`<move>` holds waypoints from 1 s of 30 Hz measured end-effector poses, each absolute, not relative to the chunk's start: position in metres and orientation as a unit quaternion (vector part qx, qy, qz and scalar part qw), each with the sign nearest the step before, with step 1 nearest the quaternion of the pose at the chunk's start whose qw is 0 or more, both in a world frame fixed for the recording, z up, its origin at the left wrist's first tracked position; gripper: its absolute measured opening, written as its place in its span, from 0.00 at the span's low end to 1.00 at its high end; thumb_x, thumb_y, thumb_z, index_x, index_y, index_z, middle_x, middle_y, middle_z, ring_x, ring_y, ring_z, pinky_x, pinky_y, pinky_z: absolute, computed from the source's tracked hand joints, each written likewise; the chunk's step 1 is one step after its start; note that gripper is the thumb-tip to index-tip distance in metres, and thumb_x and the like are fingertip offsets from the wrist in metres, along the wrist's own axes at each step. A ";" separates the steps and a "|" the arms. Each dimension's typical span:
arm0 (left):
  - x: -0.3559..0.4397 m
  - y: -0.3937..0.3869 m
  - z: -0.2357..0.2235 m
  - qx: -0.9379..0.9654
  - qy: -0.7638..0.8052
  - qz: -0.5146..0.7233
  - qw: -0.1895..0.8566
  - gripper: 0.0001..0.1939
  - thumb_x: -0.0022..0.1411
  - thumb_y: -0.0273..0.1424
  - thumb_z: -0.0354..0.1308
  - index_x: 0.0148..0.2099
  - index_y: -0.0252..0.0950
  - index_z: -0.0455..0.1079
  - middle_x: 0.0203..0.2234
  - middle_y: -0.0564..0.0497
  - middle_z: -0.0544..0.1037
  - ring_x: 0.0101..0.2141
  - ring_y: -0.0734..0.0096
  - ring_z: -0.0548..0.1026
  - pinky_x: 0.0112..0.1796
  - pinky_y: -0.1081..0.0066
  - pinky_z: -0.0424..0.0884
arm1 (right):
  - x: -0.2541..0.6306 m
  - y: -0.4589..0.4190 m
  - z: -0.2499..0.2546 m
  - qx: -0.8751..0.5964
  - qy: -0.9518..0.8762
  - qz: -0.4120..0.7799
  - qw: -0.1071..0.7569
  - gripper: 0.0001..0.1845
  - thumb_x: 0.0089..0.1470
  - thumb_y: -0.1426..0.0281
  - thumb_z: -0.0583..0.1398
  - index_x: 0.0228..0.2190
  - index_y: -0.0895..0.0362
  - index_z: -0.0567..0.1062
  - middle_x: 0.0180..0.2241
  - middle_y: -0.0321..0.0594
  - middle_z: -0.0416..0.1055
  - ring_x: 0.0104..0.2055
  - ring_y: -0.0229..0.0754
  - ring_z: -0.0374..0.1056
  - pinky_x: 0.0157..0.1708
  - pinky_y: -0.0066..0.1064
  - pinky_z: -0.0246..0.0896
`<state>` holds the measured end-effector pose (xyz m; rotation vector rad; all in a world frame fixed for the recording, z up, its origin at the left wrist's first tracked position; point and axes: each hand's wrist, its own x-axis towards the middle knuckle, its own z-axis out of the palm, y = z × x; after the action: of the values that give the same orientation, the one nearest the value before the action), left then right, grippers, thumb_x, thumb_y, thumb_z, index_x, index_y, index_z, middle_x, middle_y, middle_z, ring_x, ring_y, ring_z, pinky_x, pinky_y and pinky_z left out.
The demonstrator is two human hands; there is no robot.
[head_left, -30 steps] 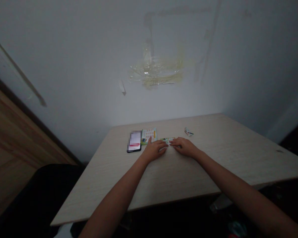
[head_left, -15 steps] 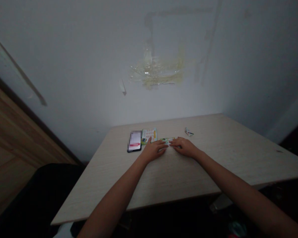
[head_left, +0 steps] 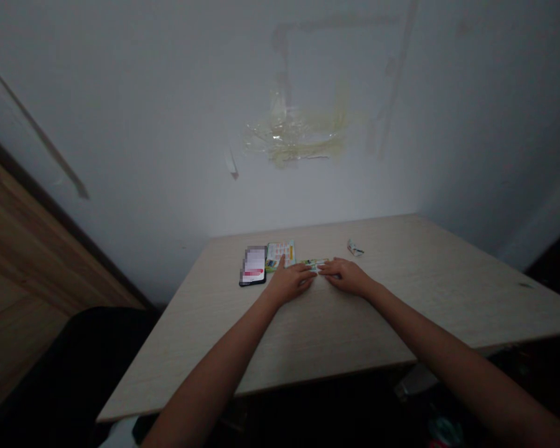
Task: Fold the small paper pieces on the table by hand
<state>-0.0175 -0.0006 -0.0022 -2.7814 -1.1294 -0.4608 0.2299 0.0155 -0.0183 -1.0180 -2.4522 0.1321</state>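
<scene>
Shows next to no movement since the earlier frame. Rests left hand [head_left: 287, 284] and right hand [head_left: 348, 275] on the bench [head_left: 317, 339], fingers bent; cannot tell whether pinching. Seems to press or fold the printed strip [head_left: 313, 262], lying under and just beyond the fingertips; likely calls for even pressure. Farther left: phone [head_left: 254, 266], leaflet [head_left: 280, 249]; farther right: paper scrap [head_left: 355, 247].

Left hand [head_left: 287, 283] hides the lower right corner of the leaflet [head_left: 281, 249], print too small to read. Strip [head_left: 314, 262] partly covered by fingers of left and right hand [head_left: 348, 275]; grip unclear. Phone [head_left: 256, 266] screen pixelated. Scrap [head_left: 354, 249] too small to identify. Forearms [head_left: 224, 364] cut by bottom edge, wood panel [head_left: 14, 280] by left.
</scene>
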 end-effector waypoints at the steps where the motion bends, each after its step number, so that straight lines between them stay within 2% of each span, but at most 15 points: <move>1: -0.017 -0.001 -0.001 -0.916 -0.368 -0.152 0.055 0.16 0.71 0.39 0.47 0.55 0.52 0.70 0.54 0.53 0.76 0.56 0.65 0.71 0.64 0.40 0.35 | 0.230 0.016 -0.018 -0.371 -0.896 0.048 0.239 0.16 0.59 0.70 0.58 0.48 0.49 0.78 0.53 0.38 0.74 0.56 0.45 0.70 0.61 0.45 0.57; 9: -0.017 -0.001 -0.002 -0.917 -0.368 -0.147 0.044 0.16 0.72 0.41 0.46 0.55 0.52 0.70 0.55 0.52 0.75 0.57 0.63 0.69 0.63 0.39 0.36 | 0.230 0.015 -0.018 -0.376 -0.891 0.045 0.249 0.17 0.58 0.71 0.58 0.48 0.49 0.78 0.52 0.39 0.75 0.54 0.46 0.71 0.61 0.46 0.57; 12: -0.017 -0.001 -0.005 -0.912 -0.379 -0.156 0.027 0.16 0.72 0.39 0.46 0.56 0.52 0.69 0.56 0.52 0.74 0.58 0.64 0.68 0.63 0.39 0.35 | 0.230 0.016 -0.018 -0.374 -0.892 0.046 0.251 0.19 0.57 0.72 0.57 0.49 0.49 0.77 0.52 0.39 0.75 0.54 0.46 0.70 0.60 0.47 0.57; 17: -0.016 -0.001 -0.005 -0.905 -0.392 -0.162 0.011 0.17 0.71 0.37 0.46 0.59 0.51 0.67 0.55 0.52 0.75 0.58 0.65 0.68 0.64 0.40 0.32 | 0.227 0.016 -0.016 -0.370 -0.894 0.041 0.251 0.21 0.57 0.74 0.56 0.50 0.52 0.77 0.50 0.41 0.76 0.52 0.46 0.71 0.56 0.43 0.61; 30: -0.015 0.002 -0.007 -0.890 -0.427 -0.158 -0.004 0.19 0.69 0.33 0.47 0.60 0.49 0.65 0.56 0.52 0.74 0.58 0.65 0.68 0.63 0.39 0.29 | 0.222 0.015 -0.013 -0.353 -0.908 0.025 0.226 0.23 0.56 0.79 0.53 0.50 0.54 0.76 0.53 0.43 0.74 0.54 0.47 0.68 0.54 0.42 0.59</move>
<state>-0.0149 0.0016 -0.0072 -2.8039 -1.3446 -0.4967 0.2222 0.0150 -0.0130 -0.9733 -2.5021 0.0700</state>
